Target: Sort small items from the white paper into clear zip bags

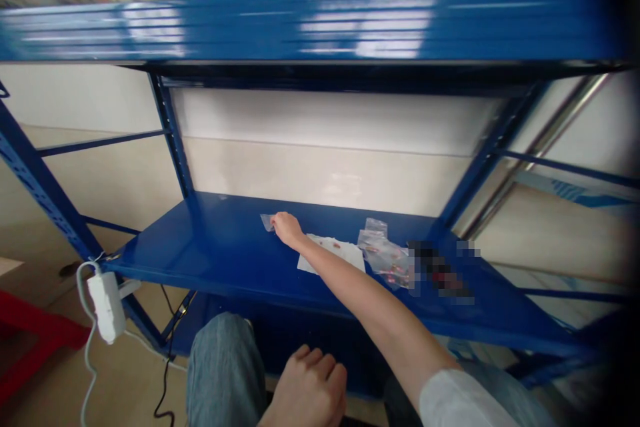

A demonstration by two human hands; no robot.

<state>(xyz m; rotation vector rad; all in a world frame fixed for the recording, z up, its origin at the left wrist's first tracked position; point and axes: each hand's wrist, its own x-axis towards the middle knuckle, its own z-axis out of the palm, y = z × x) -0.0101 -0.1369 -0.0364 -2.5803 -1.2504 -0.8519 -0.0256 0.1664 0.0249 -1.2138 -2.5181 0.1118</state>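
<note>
Right hand: The right hand (287,227) is resting its fingertips on a small clear plastic packet (267,222) mid-frame, well apart from the other hand; whether it is gripping, I cannot tell.
Left hand: The left hand (309,388) is curling loosely around nothing, just beside a jeans-covered knee (225,367) at bottom centre.
Shelf: A white paper sheet (333,255) is lying on the blue steel shelf (165,260) under the right wrist, with clear plastic bags (383,259) of small red items just right of it, beside a blurred-out patch (440,273).
Rest: A white power strip (107,307) is hanging at the shelf's left edge, above a red stool (35,340) at lower left.
</note>
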